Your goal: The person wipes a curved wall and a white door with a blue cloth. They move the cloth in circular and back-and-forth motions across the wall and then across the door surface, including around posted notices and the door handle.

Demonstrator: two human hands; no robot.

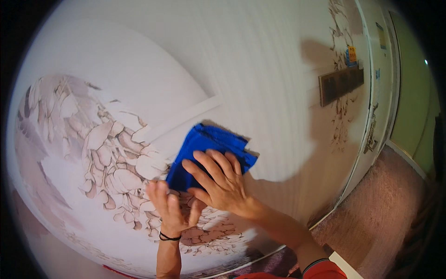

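A folded blue cloth [214,139] lies flat against a pale wall panel [275,132] printed with flowers and leaves. My right hand [221,185] presses on the cloth with its fingers spread; the palm side is hidden. Just left of it, my left hand [176,207] is raised near the cloth's lower left corner, its fingers apart and touching or nearly touching the wall. A black band [170,238] circles my left wrist. Brown flower drawings [118,174] show around and left of both hands.
A dark framed rack or shelf [340,86] is fixed to the wall at the right, with a blue and orange packet [352,56] above it. Farther right are a door edge with a handle [371,139] and a greenish panel [411,87]. Reddish-brown flooring [369,198] lies below.
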